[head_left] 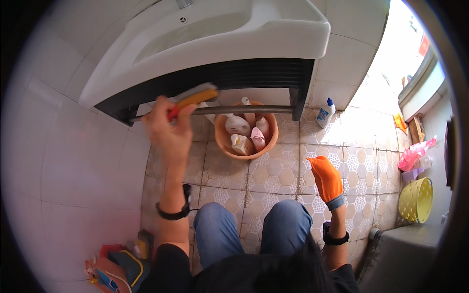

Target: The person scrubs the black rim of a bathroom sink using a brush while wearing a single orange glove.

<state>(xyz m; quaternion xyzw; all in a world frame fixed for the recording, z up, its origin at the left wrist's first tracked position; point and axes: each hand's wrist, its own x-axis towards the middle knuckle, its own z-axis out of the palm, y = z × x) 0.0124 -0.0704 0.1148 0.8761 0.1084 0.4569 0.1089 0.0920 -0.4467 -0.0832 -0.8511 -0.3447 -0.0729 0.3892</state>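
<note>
My left hand point(168, 128) is closed around the red handle of a scrub brush point(196, 98) with a yellow head and pale bristles. The brush is raised against the dark front panel point(220, 75) below a white washbasin point(273, 36), just above a metal rail point(244, 109). I cannot tell whether the bristles touch the panel. An orange mitt with a grey cuff covers my right hand point(326, 179), held over the tiled floor to the right of my knees; its fingers are hidden inside.
Under the basin stands an orange tub point(248, 156) with several bottles. A white bottle with a blue cap point(326, 113) is by the wall. At right are a yellow perforated basket point(415, 199), a pink plastic bag point(414, 154) and a grey appliance point(413, 254). Containers point(110, 271) sit lower left.
</note>
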